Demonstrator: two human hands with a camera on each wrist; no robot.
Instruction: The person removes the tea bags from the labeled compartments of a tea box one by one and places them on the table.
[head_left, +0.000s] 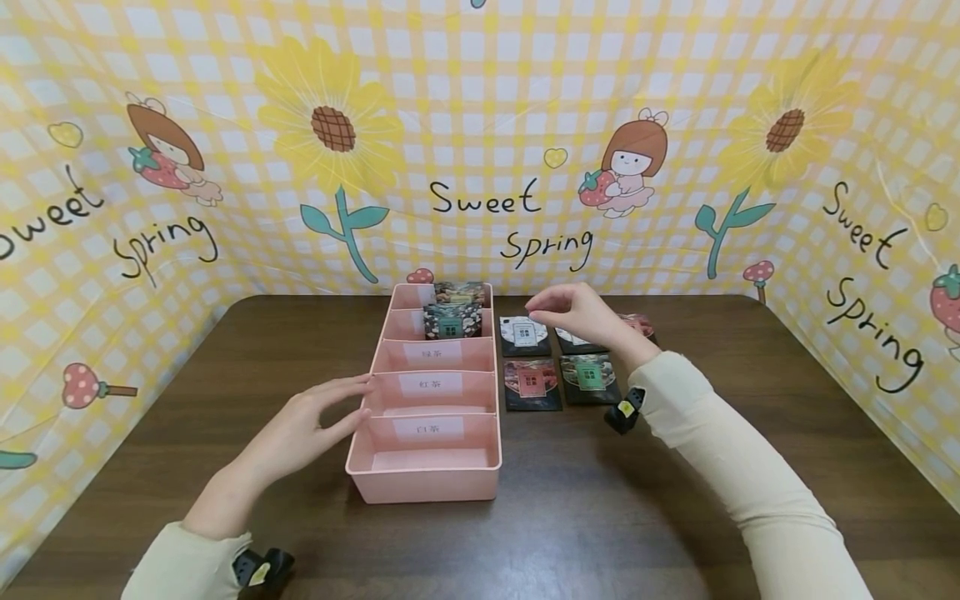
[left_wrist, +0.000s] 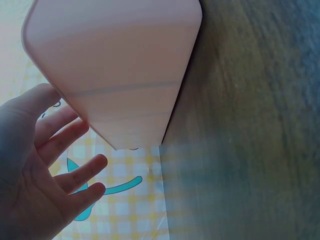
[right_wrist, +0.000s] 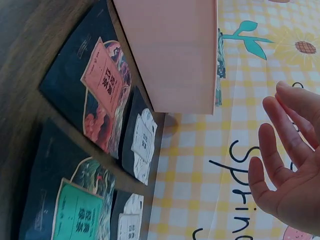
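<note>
My left hand [head_left: 300, 425] touches the left rim of a pink divided box [head_left: 427, 486]; its thumb and fingertips meet the edge, with the other fingers spread beside the wall in the left wrist view. Over the tea sachets on the right hovers my right hand [head_left: 583, 315], holding nothing, its fingers loosely bent. Below it lie a white-labelled sachet [head_left: 524, 336], a red-labelled sachet [head_left: 532, 382] and a green-labelled sachet [head_left: 590, 377]. A second white-labelled sachet [right_wrist: 130, 225] and another reddish sachet [head_left: 640, 323] are partly hidden by the right hand and wrist in the head view.
A dark green patterned sachet [head_left: 452, 321] and another patterned sachet [head_left: 460, 293] stand in the box's two rear compartments. White paper labels [head_left: 429, 427] mark the dividers. A yellow checked cloth [head_left: 480, 125] hangs behind the brown table [head_left: 585, 517] and along its sides.
</note>
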